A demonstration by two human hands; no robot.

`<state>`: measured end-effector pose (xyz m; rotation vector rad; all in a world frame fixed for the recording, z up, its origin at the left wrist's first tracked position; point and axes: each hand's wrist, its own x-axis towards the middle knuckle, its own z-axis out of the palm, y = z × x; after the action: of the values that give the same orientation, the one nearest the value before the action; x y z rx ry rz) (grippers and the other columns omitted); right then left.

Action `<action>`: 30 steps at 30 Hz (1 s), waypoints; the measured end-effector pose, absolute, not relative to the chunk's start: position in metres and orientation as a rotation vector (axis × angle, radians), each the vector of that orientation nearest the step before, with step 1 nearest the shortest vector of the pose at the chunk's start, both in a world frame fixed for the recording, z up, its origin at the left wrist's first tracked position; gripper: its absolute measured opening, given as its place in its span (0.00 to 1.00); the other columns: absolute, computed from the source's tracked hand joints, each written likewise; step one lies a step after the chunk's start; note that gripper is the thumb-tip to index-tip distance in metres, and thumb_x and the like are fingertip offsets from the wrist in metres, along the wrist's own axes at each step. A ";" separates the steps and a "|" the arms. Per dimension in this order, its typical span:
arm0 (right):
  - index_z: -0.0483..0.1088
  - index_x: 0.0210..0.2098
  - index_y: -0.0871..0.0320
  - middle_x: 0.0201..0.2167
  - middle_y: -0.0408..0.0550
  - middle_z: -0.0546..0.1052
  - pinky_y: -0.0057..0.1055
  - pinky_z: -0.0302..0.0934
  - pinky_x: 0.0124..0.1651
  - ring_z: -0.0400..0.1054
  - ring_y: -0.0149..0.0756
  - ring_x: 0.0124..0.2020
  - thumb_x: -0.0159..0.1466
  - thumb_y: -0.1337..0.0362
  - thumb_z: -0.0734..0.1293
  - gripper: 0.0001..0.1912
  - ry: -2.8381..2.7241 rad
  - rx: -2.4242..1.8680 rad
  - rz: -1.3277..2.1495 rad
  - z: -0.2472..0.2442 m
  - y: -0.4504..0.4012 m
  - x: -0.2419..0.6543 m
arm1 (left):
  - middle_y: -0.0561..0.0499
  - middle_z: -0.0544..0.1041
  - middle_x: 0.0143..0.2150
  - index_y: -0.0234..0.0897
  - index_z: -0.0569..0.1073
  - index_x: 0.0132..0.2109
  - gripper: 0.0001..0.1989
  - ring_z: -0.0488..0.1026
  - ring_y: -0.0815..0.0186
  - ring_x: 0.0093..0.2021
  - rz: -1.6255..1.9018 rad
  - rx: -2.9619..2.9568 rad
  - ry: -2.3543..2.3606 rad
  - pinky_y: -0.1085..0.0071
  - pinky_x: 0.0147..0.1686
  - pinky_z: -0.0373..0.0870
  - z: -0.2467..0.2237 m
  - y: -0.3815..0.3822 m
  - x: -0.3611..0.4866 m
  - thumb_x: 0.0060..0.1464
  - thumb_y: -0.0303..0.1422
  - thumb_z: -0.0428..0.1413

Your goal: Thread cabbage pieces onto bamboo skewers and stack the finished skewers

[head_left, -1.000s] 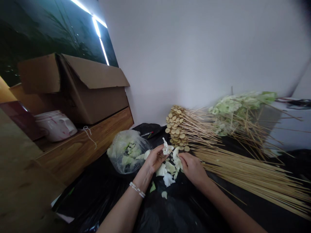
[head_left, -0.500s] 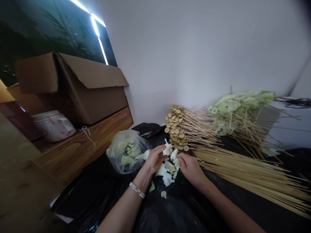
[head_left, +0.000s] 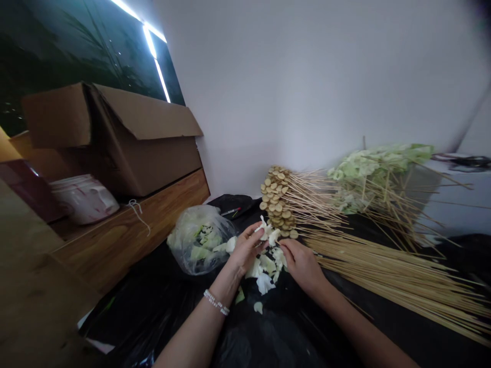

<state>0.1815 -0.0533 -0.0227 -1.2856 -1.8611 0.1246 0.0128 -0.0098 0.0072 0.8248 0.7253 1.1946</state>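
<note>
My left hand [head_left: 249, 248], with a beaded bracelet at the wrist, pinches a crumpled pale cabbage leaf [head_left: 264, 230]. Facing it, my right hand [head_left: 301, 263] is closed round a thin wooden skewer [head_left: 360, 309]; its rear length shows below my right forearm, and its front end meets the leaf at the fingertips. Whether the point has gone through the leaf I cannot tell. Beneath both hands, loose cabbage pieces [head_left: 265, 281] lie on black plastic sheeting [head_left: 253, 342]. A clear plastic bag [head_left: 184, 255] of cabbage stands left of my left hand.
Behind my hands is a pile of skewered round pale slices [head_left: 278, 199]. Bare skewers [head_left: 399, 281] spread out at the right. Farther back, skewered leafy cabbage [head_left: 383, 161] is heaped. A cardboard box [head_left: 153, 158] and white tub [head_left: 86, 199] occupy the wooden shelf at left.
The leaf in my left hand has come against my right fingertips. A skewer now shows beyond my right forearm. The bag and piles have not moved.
</note>
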 end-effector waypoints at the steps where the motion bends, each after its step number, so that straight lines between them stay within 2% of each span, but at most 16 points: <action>1: 0.69 0.39 0.56 0.36 0.47 0.75 0.29 0.58 0.43 0.69 0.35 0.38 0.67 0.66 0.55 0.11 -1.867 -1.307 0.126 -0.023 -0.054 0.182 | 0.48 0.78 0.41 0.37 0.75 0.46 0.17 0.74 0.67 0.36 1.240 0.788 0.736 0.69 0.41 0.72 0.008 -0.007 0.011 0.47 0.30 0.65; 5: 0.69 0.36 0.57 0.34 0.47 0.75 0.29 0.57 0.42 0.69 0.35 0.37 0.67 0.65 0.55 0.12 -1.898 -1.333 0.146 -0.024 -0.054 0.184 | 0.51 0.78 0.40 0.39 0.74 0.43 0.12 0.74 0.70 0.34 1.303 0.628 0.735 0.73 0.38 0.72 0.010 -0.001 0.004 0.50 0.30 0.62; 10: 0.67 0.32 0.57 0.26 0.45 0.72 0.27 0.56 0.36 0.67 0.33 0.29 0.68 0.65 0.53 0.14 -1.933 -1.353 0.163 -0.025 -0.052 0.184 | 0.48 0.78 0.43 0.38 0.73 0.43 0.12 0.76 0.66 0.40 1.198 0.647 0.665 0.70 0.42 0.72 0.009 -0.002 0.005 0.49 0.28 0.61; 16: 0.68 0.32 0.57 0.25 0.44 0.72 0.27 0.55 0.34 0.66 0.33 0.28 0.68 0.64 0.53 0.14 -1.867 -1.314 0.197 -0.021 -0.053 0.182 | 0.45 0.77 0.48 0.39 0.72 0.47 0.18 0.76 0.61 0.45 1.219 0.709 0.625 0.64 0.47 0.71 0.008 -0.006 0.010 0.50 0.38 0.63; 18: 0.68 0.32 0.57 0.25 0.44 0.72 0.27 0.54 0.33 0.66 0.32 0.27 0.68 0.63 0.54 0.14 -1.840 -1.298 0.189 -0.019 -0.054 0.181 | 0.45 0.76 0.48 0.39 0.72 0.48 0.19 0.76 0.60 0.46 1.204 0.736 0.598 0.64 0.49 0.71 0.007 -0.008 0.011 0.48 0.35 0.64; 22: 0.69 0.32 0.57 0.26 0.44 0.72 0.26 0.55 0.34 0.67 0.32 0.27 0.67 0.64 0.54 0.14 -1.841 -1.271 0.193 -0.018 -0.055 0.179 | 0.46 0.78 0.44 0.37 0.73 0.47 0.17 0.76 0.64 0.45 1.239 0.725 0.612 0.71 0.45 0.72 0.003 -0.007 0.013 0.48 0.27 0.64; 30: 0.70 0.33 0.57 0.30 0.46 0.75 0.28 0.57 0.38 0.69 0.34 0.32 0.65 0.66 0.56 0.12 -1.797 -1.259 0.152 -0.021 -0.056 0.178 | 0.44 0.80 0.41 0.32 0.75 0.42 0.12 0.77 0.65 0.42 1.167 0.713 0.657 0.72 0.44 0.74 0.000 -0.004 0.012 0.48 0.26 0.64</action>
<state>0.1783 -0.0562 -0.0209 -1.2594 -1.7968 0.1519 0.0116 -0.0040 -0.0002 0.7134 0.6566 1.1674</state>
